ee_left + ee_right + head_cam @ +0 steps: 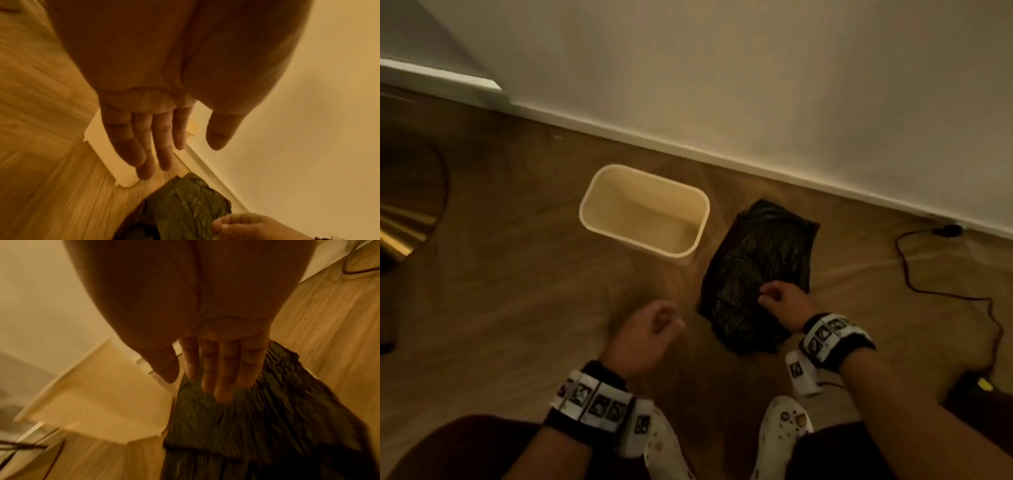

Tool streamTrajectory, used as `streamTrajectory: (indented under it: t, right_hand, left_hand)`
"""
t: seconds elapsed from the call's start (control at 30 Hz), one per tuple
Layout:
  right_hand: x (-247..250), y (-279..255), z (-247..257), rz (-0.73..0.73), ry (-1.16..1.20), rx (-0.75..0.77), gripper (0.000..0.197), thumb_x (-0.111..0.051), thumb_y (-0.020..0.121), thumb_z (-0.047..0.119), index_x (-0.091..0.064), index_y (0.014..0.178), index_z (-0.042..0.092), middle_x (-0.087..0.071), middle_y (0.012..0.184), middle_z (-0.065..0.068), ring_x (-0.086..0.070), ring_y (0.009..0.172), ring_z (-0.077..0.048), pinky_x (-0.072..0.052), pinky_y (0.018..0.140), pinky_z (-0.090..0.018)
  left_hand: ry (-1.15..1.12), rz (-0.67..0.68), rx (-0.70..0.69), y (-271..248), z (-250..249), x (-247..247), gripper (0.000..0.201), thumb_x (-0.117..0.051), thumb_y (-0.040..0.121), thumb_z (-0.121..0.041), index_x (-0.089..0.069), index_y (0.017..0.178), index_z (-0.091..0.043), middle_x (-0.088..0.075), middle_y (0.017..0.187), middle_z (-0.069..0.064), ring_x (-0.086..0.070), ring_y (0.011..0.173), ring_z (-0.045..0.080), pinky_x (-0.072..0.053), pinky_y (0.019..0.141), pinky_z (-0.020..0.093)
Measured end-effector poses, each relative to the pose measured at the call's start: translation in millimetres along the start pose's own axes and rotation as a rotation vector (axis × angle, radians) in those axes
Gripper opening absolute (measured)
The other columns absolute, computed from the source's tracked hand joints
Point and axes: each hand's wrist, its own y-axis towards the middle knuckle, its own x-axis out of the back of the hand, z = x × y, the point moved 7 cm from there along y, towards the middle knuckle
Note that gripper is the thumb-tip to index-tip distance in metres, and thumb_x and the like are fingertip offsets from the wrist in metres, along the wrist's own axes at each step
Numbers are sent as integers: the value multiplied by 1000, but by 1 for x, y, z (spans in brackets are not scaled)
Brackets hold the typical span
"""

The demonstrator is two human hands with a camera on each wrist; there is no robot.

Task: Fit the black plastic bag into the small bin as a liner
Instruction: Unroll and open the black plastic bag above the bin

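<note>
A small cream bin [644,213] stands upright and empty on the wooden floor. To its right lies the black plastic bag [760,274], folded flat and crinkled. My right hand [782,301] hovers over the bag's near part with relaxed fingers; in the right wrist view its fingers [224,369] stretch out above the bag [257,418] and hold nothing. My left hand [650,329] hangs over bare floor, left of the bag and nearer than the bin. Its fingers [148,146] are straight and empty, with the bin [111,155] behind them and the bag [185,209] below.
A white skirting board [756,168] and wall run behind the bin and bag. A black cable [941,284] snakes over the floor at the right to a dark object [976,390]. White shoes [787,431] show at the bottom. A round brass base [404,219] sits far left.
</note>
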Motion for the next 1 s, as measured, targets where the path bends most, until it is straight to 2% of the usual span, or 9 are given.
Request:
streamTrajectory:
  t: [0.13,0.2,0.3,0.4,0.47,0.53,0.73,0.83,1.0]
  right_hand:
    - [22,52,-25,-270,-43,-88,48,-65,92,31,-54,134,11,-56,135,-15,-56,121,-32,-45,100,-37]
    - [29,68,-41,-458,54,-214,80,-72,84,37,-32,148,9,-37,149,-21,-48,128,-41,-43,105,-47]
    - [24,78,-51,-489,191,-333,123,-80,72,52,-3,155,3,-19,159,-20,-32,141,-40,-32,115,-49]
    - [19,80,-55,-477,260,-295,95,-78,80,38,-27,149,-2,-38,152,-20,-43,136,-37,-38,111,-41]
    - [22,81,-54,-472,321,-237,47,-70,86,21,-57,124,-3,-63,121,-21,-60,114,-38,-50,83,-34]
    - [32,81,-44,-440,380,-180,18,-62,89,15,-65,98,-1,-65,88,-16,-65,100,-39,-46,66,-29]
    - [107,31,47,-525,378,62,19,-66,83,17,-70,93,1,-69,87,-15,-66,85,-31,-51,70,-37]
    - [147,-10,95,-534,255,221,24,-66,86,25,-69,105,11,-68,97,-4,-63,87,-20,-47,76,-30]
    - [171,-81,152,-629,215,500,23,-67,88,27,-69,106,13,-70,97,2,-64,83,-5,-50,70,-19]
  left_hand:
    - [203,-64,-78,36,5,3,39,-63,90,-38,-55,124,-23,-64,108,-12,-62,101,6,-50,93,29]
    - [415,-34,-143,42,-5,-10,46,-58,91,-44,-50,132,-24,-62,117,-8,-59,111,11,-46,94,27]
    - [541,31,-184,37,-19,-24,53,-55,92,-48,-46,139,-24,-58,132,-3,-55,119,13,-44,99,29]
    - [499,63,-209,23,-24,-26,53,-56,92,-49,-46,138,-25,-58,132,-5,-56,116,10,-47,98,31]
    - [506,74,-246,16,-27,-26,52,-56,91,-50,-47,137,-27,-58,130,-7,-56,115,7,-48,97,31]
    - [513,61,-278,18,-34,-22,50,-57,91,-47,-49,136,-26,-59,128,-9,-56,114,7,-47,95,28]
    - [294,-35,-446,17,-78,-5,41,-64,88,-39,-57,126,-25,-65,113,-11,-62,96,1,-54,86,25]
    - [137,-92,-502,12,-95,11,33,-67,88,-33,-60,120,-27,-67,106,-13,-64,91,1,-53,83,22]
    - [-88,-174,-590,9,-116,38,29,-68,88,-22,-62,117,-23,-69,104,-6,-67,92,9,-57,87,34]
